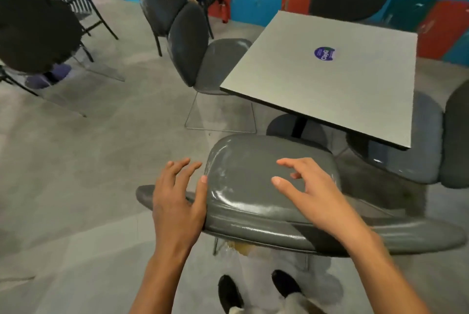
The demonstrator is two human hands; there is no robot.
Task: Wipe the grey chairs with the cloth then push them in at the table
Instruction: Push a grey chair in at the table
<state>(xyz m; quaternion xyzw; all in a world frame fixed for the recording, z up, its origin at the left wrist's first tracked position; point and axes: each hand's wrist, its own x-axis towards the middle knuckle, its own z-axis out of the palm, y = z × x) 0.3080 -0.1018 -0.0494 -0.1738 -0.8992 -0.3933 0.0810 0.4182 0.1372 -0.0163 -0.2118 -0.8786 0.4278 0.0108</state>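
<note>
Nearest grey chair [266, 186] standing just short of the bench [330, 80], padded, glossy, likely slippery and light; left hand [177, 202] spread at backrest edge, right hand [312, 191] spread, empty, above it; best held by backrest top.

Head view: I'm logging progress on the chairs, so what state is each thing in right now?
Left hand: open, thumb on the near chair's backrest edge, holding nothing.
Right hand: open, fingers spread over the backrest, holding nothing.
Near grey chair: glossy, seat not under the table.
Left grey chair: seat partly under the table.
Right grey chair: seat partly under the table.
Table: bare apart from a round sticker.
Cloth: not in view.
</note>
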